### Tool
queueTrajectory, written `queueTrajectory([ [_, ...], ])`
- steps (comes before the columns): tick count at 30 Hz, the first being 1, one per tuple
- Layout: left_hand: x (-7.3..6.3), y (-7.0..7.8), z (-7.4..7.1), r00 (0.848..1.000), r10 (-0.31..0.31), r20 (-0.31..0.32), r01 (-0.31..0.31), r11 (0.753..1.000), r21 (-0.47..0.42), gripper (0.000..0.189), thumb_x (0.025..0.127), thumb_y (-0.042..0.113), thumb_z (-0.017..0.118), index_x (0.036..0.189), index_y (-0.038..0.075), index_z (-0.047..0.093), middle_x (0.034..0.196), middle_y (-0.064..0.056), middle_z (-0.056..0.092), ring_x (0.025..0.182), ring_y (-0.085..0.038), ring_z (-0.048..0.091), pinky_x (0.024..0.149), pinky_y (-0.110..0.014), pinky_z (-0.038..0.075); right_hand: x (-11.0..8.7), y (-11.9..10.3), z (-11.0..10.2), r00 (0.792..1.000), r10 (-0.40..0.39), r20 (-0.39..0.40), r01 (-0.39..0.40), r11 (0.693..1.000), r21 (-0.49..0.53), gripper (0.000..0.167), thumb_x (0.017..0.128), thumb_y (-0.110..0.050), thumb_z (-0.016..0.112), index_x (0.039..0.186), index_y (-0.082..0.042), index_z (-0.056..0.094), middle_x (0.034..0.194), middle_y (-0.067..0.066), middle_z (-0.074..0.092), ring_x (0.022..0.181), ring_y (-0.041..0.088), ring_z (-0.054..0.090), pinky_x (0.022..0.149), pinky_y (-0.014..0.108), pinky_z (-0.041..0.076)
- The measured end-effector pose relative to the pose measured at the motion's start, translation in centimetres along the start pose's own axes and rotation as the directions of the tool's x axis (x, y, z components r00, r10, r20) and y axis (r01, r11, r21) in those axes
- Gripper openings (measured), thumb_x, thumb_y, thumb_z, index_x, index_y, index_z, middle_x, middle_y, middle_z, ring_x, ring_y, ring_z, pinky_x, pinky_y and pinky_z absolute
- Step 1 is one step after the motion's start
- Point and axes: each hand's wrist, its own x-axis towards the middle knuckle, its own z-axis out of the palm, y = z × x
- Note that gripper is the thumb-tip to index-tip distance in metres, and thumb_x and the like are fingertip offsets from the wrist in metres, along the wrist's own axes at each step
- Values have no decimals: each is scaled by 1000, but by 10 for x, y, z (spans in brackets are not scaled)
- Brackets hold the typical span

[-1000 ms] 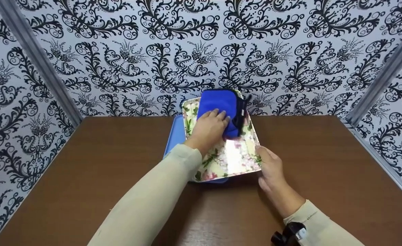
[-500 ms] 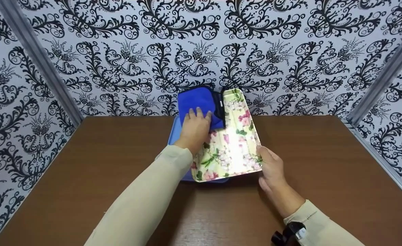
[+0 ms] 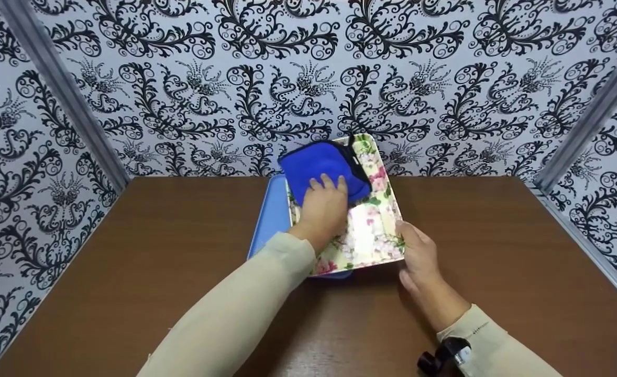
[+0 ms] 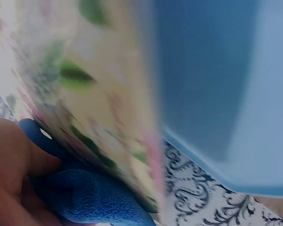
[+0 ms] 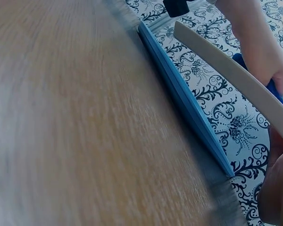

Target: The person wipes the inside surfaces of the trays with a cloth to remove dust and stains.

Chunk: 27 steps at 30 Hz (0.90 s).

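Observation:
In the head view, my left hand (image 3: 323, 208) holds a blue microfibre cloth (image 3: 308, 165) with black trim against the face of a floral tray (image 3: 363, 230). The fingers spread over the cloth, and in the left wrist view the thumb lies against its bunched fluffy fold (image 4: 94, 195). My right hand (image 3: 418, 251) grips the tray's near right edge, thumb on top. The tray is tilted up off the table. Seen edge-on in the right wrist view, the tray's side (image 5: 231, 73) shows as a pale band. The left hand and cloth cover part of the tray.
A blue tray (image 3: 271, 214) lies on the brown table (image 3: 172, 251) behind and left of the floral one, partly covered by it. Patterned walls (image 3: 308, 78) close off the back and both sides. A black camera mount (image 3: 442, 356) sits on the right wrist.
The cloth and left hand swung left across the tray's upper part, then came back right, with the cloth now turned at an angle. The right hand and floral tray have barely moved.

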Motion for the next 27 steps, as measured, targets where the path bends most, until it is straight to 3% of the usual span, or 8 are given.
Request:
queueTrajectory([
  [7, -12, 21, -4, 996, 62, 56, -64, 997, 31, 54, 109, 23, 44, 162, 14, 37, 157, -27, 47, 137, -49, 54, 108, -47, 54, 2, 2, 0, 1000, -11, -27, 11, 1000, 8, 25, 104, -16, 58, 86, -12, 75, 75, -2, 72, 68, 8, 67, 63, 22, 58],
  [18, -33, 49, -10, 983, 172, 61, -175, 984, 45, 54, 109, 25, 46, 162, 21, 39, 160, -20, 46, 143, -45, 50, 113, -46, 51, 2, -3, -1, 1000, 5, -9, -4, 997, 72, 31, 105, -14, 52, 84, -11, 74, 76, 1, 73, 69, 12, 69, 62, 24, 60],
  [22, -38, 51, -10, 970, 241, 43, -242, 970, 26, 57, 105, 32, 55, 161, 25, 41, 162, -19, 44, 148, -42, 46, 118, -45, 46, 3, -5, -4, 1000, 11, 5, -11, 997, 83, 34, 107, -16, 50, 87, -14, 78, 83, 1, 76, 78, 12, 72, 71, 26, 62],
  [27, -43, 35, -6, 930, 367, 18, -367, 930, -7, 66, 100, 25, 67, 161, 24, 40, 168, -17, 35, 157, -34, 32, 128, -42, 30, 6, -8, -7, 1000, 19, 3, -19, 994, 107, 32, 107, -20, 52, 89, -15, 79, 87, 3, 78, 82, 15, 74, 76, 31, 64],
])
